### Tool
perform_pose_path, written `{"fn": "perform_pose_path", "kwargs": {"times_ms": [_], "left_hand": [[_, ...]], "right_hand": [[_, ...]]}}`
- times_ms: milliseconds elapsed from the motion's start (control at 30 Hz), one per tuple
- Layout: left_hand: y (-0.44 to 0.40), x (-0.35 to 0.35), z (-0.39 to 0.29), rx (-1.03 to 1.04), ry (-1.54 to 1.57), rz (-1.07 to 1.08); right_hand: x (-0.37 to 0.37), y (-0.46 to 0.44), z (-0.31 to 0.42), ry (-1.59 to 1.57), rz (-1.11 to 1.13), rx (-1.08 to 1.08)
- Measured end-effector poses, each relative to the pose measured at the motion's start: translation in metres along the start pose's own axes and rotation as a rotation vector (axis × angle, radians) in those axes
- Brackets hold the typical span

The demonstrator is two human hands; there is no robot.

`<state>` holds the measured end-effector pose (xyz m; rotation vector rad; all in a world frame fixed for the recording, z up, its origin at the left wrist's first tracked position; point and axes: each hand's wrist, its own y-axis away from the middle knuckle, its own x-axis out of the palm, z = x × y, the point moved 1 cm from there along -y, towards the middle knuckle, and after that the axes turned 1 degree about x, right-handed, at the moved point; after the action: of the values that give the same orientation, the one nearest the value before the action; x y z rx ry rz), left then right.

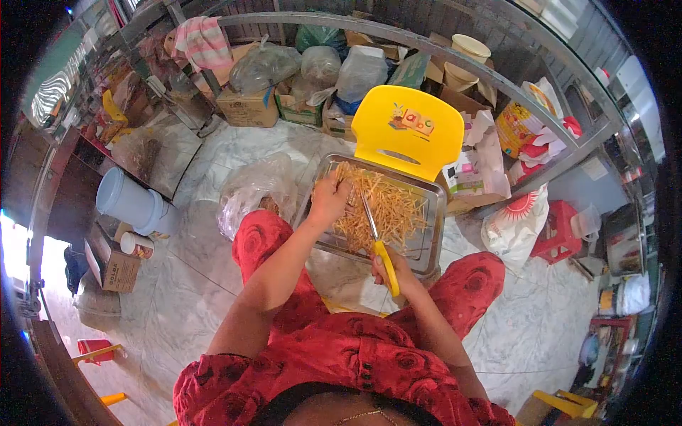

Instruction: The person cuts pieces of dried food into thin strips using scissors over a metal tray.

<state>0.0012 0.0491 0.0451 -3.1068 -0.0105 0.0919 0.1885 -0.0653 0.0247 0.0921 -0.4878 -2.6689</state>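
Thin yellow-brown dried strips [394, 213] lie in a loose heap on a metal tray [437, 248], which rests by the backrest of a yellow chair [412, 128]. My right hand [398, 270] grips a pair of scissors [383, 257] by its yellow handles. The blades point away from me across the heap, toward my left hand. At the tray's left side, my left hand [332, 199] is closed on some of the dried strips, its fingertips partly hidden. Whether the blades touch a strip I cannot tell.
A clear plastic bag [259, 192] sits on the tiled floor left of the tray. Cardboard boxes [247, 108] and stuffed bags line the back. A white sack [515, 226] and a red crate [558, 231] stand right, blue buckets [128, 199] left.
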Motion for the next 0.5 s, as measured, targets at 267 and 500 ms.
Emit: {"fn": "perform_pose_path", "kwargs": {"times_ms": [267,500], "left_hand": [[-0.003,-0.001,0.0,0.107,0.108,-0.032],[-0.001,0.003,0.011,0.1,-0.078,0.033]], "right_hand": [[0.001,-0.003,-0.011,-0.026,0.001,-0.023],[0.001,-0.002,-0.005,-0.004,0.019,0.006]]}}
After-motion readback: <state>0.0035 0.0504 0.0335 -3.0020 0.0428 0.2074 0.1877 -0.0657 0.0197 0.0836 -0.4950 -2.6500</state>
